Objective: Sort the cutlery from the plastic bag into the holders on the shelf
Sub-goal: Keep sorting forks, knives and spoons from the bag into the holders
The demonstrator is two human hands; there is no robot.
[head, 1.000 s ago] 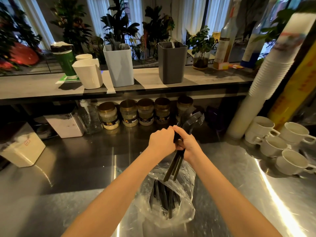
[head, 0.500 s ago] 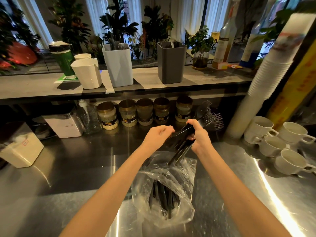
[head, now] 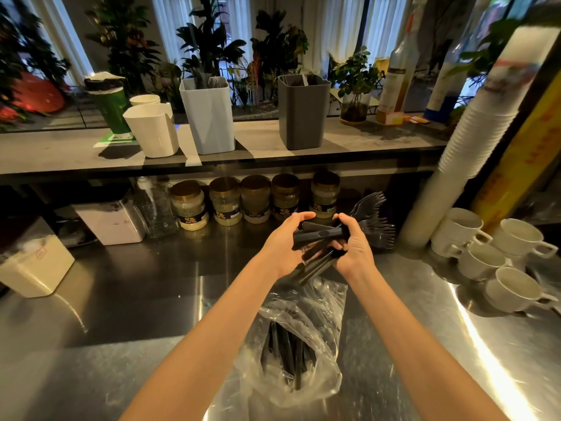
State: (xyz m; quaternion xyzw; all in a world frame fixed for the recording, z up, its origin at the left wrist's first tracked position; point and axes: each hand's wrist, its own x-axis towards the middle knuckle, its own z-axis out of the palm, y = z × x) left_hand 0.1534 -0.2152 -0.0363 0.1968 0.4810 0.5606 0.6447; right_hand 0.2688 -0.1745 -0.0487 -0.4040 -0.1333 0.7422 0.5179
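Both hands hold a bundle of black plastic cutlery (head: 321, 235) above the steel counter. My right hand (head: 353, 249) grips the handles, and several fork heads (head: 375, 220) fan out to its right. My left hand (head: 283, 241) curls round the handle ends from the left. Below them a clear plastic bag (head: 303, 344) lies on the counter with more black cutlery inside. On the shelf stand a white holder (head: 153, 130), a light blue holder (head: 209, 115) with some cutlery in it, and a dark grey holder (head: 302, 112).
Under the shelf runs a row of jars (head: 255, 199), with white containers (head: 33, 265) at the left. White mugs (head: 491, 253) and a tall stack of paper cups (head: 473, 129) crowd the right. Bottles (head: 397, 77) and plants stand on the shelf.
The bundle has tipped from upright to nearly level, fork heads now pointing right. Both hands have shifted slightly right and spread apart along the handles.
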